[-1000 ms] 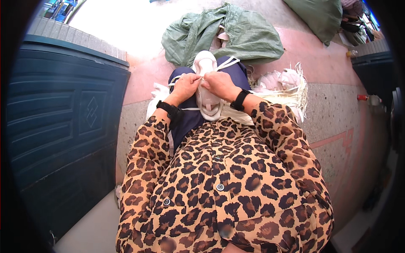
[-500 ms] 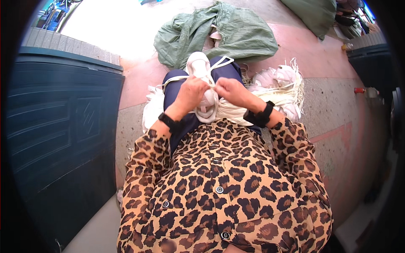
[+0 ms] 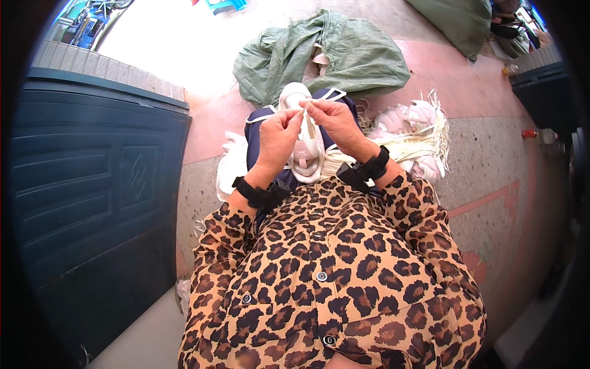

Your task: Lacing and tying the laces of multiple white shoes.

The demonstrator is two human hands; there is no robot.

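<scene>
A white and pale pink shoe lies lengthwise across my dark-trousered lap, its opening away from me. Over its middle, my left hand and my right hand meet fingertip to fingertip, both pinching a white shoelace that is mostly hidden by the fingers. One loop of white lace lies over my right knee and another stretch of lace over my left. Beside my right thigh, a bunch of loose cream laces is spread out.
Several pale pink shoe pieces lie to the right among the laces. A green woven sack stands ahead, with pale pieces showing in its mouth. White material sits left of my leg. A dark blue door borders the left side.
My hands have come up off the shoe and closer together, so their fingertips now meet. The lace loop over my right knee has become shorter. The view has shifted slightly.
</scene>
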